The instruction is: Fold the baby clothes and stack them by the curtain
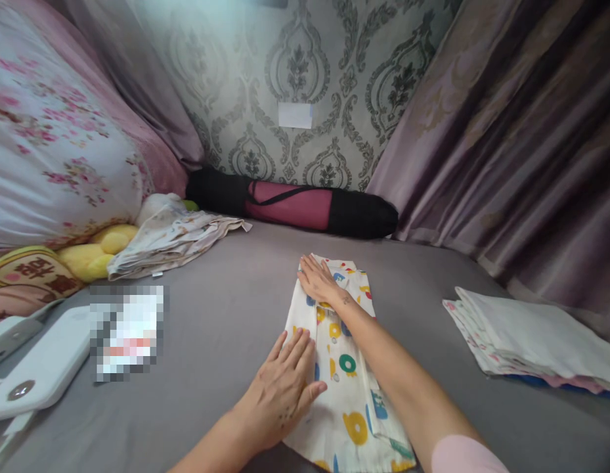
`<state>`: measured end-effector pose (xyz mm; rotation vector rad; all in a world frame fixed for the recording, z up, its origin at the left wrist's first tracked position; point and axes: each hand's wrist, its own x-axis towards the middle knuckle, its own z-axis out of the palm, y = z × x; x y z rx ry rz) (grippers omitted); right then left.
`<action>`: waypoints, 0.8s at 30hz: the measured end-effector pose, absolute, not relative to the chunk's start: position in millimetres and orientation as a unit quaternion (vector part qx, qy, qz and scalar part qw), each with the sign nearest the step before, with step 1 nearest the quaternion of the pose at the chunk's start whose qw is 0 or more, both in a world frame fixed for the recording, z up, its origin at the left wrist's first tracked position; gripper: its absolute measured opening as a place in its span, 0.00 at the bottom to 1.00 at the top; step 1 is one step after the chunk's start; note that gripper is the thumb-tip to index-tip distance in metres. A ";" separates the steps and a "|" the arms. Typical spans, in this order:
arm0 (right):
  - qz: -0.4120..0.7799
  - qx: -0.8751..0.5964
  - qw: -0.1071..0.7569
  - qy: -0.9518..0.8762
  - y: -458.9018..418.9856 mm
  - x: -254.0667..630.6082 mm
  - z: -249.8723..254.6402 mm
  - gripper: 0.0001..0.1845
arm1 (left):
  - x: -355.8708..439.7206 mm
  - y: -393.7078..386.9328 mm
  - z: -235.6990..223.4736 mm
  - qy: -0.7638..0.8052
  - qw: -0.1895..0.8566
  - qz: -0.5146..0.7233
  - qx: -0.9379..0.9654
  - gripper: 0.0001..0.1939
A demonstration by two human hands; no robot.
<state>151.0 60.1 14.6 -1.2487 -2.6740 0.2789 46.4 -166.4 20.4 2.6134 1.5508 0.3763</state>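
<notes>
White printed cloth [341,394] lay in a long folded strip on the grey sheet [226,322]. Left hand [285,381] rested flat over its left edge, right hand [318,279] flat near its far end, fingers outstretched on both; folded pile [541,335] sat apart, rightward.

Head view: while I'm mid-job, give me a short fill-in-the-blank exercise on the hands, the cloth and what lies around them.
1. The right hand lies on the patterned cloth, ____ from the camera than the left hand.
2. The long bag by the wall has two ____ ends.
3. The white device lies to the ____ of the patterned cloth.

Missing words: farther; black; left.
</notes>
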 end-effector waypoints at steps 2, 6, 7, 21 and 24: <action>0.085 -0.417 0.087 -0.901 54.5 147.0 10.0 0.33 | 46.7 -167.7 15.7 0.490 0.035 0.131 0.861 0.32; 0.080 -0.431 0.071 -0.896 50.1 142.3 -1.9 0.33 | 47.4 -170.6 8.5 0.469 0.034 0.122 0.874 0.34; 0.081 -0.431 0.068 -0.896 50.4 142.0 -3.6 0.33 | 47.6 -171.0 8.3 0.470 0.035 0.120 0.874 0.33; 0.069 -0.429 0.083 -0.897 -6.5 147.3 14.2 0.34 | 50.4 -167.7 35.5 0.538 0.107 0.207 0.810 0.20; 0.077 -0.439 0.065 -0.893 -25.7 148.1 7.2 0.34 | 43.8 -164.5 41.4 0.596 0.117 0.329 0.723 0.15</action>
